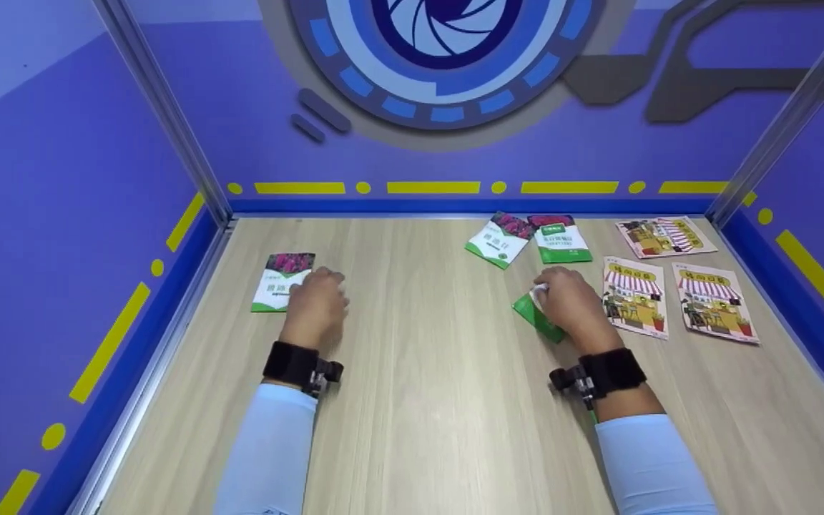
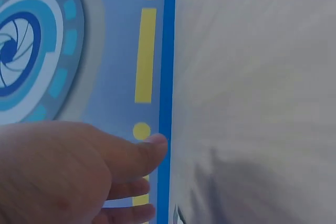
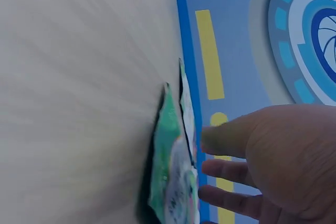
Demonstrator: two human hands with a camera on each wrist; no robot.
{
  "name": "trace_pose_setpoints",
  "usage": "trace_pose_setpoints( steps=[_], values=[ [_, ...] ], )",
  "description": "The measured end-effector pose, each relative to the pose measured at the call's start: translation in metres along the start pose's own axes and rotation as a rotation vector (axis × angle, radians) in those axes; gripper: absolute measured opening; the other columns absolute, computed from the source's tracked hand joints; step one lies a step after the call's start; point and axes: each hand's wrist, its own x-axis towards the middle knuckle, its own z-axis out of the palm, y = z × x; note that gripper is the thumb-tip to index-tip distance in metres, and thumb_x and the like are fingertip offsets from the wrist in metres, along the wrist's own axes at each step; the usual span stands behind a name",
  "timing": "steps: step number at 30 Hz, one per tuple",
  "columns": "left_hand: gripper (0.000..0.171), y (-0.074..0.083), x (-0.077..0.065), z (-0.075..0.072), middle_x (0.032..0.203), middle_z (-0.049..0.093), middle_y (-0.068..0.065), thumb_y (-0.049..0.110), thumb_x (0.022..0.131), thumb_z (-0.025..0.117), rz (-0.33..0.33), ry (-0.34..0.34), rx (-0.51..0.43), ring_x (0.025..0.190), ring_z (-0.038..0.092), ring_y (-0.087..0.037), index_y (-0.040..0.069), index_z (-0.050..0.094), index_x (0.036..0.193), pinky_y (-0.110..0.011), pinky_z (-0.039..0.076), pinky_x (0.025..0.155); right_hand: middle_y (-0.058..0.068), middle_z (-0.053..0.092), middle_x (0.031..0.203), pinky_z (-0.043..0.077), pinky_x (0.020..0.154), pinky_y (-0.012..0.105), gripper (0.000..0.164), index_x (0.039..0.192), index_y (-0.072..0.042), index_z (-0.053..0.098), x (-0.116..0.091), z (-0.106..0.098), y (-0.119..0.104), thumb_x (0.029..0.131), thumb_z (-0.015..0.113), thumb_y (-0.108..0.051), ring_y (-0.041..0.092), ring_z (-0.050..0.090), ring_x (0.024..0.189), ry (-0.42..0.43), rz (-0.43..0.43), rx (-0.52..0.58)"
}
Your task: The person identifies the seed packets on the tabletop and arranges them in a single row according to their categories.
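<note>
On the left of the table lies a green-and-white packet with pink flowers point(image 1: 272, 293). My left hand point(image 1: 317, 307) overlaps its right side in the head view, fingers loosely extended. The left wrist view has that hand's thumb and fingers reaching forward with nothing between them. Over on the right, my right hand point(image 1: 575, 307) hovers above another green-and-white packet point(image 1: 539, 318), hiding much of it. In the right wrist view this packet point(image 3: 173, 166) lies on the table beside the hand, whose fingers point(image 3: 231, 169) are relaxed and apart from it.
Two more flower packets, one tilted point(image 1: 496, 242) and one straighter point(image 1: 563, 244), lie near the back wall. Three pink packets with striped awnings, one sideways point(image 1: 666, 237), one nearer point(image 1: 634, 299) and one outermost point(image 1: 716, 304), lie at right. Blue-purple panels point(image 1: 412, 164) enclose the table.
</note>
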Motion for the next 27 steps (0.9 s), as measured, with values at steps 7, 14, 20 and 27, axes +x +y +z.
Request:
trace_pose_setpoints(
  steps=[7, 14, 20, 27],
  values=[
    [0.053, 0.03, -0.005, 0.005, 0.127, 0.052, -0.005, 0.037, 0.083, 0.064, 0.05, -0.067, -0.051, 0.119, 0.048, -0.028, 0.021, 0.05, 0.131, -0.057, 0.04, 0.093, 0.008, 0.066, 0.105, 0.047, 0.076, 0.049, 0.022, 0.108, -0.015, 0.067, 0.0, -0.019, 0.011, 0.091, 0.054, -0.018, 0.027, 0.061, 0.093, 0.091, 0.042, 0.007],
    [0.055, 0.051, -0.012, 0.016, 0.125, 0.053, -0.003, 0.04, 0.081, 0.067, 0.114, -0.068, -0.055, 0.116, 0.049, -0.026, 0.02, 0.052, 0.13, -0.052, 0.043, 0.092, 0.01, 0.066, 0.1, 0.044, 0.069, 0.045, 0.023, 0.106, -0.013, 0.067, -0.002, -0.025, 0.022, 0.088, 0.059, -0.026, 0.027, 0.059, 0.084, 0.031, 0.077, 0.006],
    [0.053, 0.073, -0.015, 0.026, 0.13, 0.051, -0.005, 0.043, 0.078, 0.07, 0.177, -0.042, -0.015, 0.118, 0.045, -0.028, 0.021, 0.057, 0.125, -0.053, 0.043, 0.087, 0.014, 0.062, 0.101, 0.043, 0.066, 0.043, 0.044, 0.11, -0.007, 0.065, -0.006, -0.025, 0.02, 0.08, 0.069, -0.039, 0.028, 0.054, 0.083, -0.093, 0.136, -0.058],
    [0.054, 0.091, -0.017, 0.034, 0.136, 0.046, -0.005, 0.046, 0.077, 0.068, 0.23, -0.084, -0.021, 0.122, 0.041, -0.027, 0.024, 0.056, 0.126, -0.054, 0.041, 0.089, 0.014, 0.052, 0.096, 0.04, 0.061, 0.042, 0.055, 0.103, -0.002, 0.063, -0.007, -0.016, 0.013, 0.073, 0.073, -0.047, 0.03, 0.05, 0.08, -0.169, 0.132, -0.141]
  ],
)
